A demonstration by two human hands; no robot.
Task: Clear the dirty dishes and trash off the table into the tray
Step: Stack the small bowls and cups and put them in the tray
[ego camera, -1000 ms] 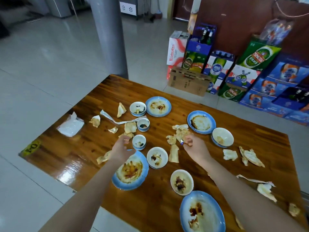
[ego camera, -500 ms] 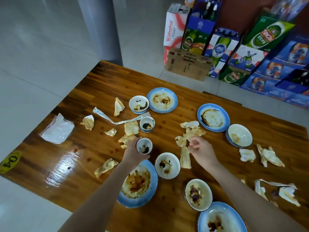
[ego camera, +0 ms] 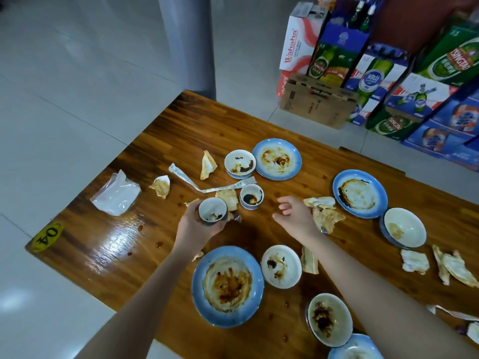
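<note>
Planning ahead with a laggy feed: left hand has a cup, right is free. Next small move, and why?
Probably move the right hand to the second small cup just left of its fingers. That hand is open and empty, the cup stands upright, and the left hand grips a dirty cup. No tray in view.

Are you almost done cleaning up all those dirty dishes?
Barely started. No tray is in view, and nothing looks cleared. The left hand grips one small cup over the table; the right hand is open beside crumpled napkins. Left to do: blue plates, bowls, another cup, napkins and a plastic wrapper.
</note>
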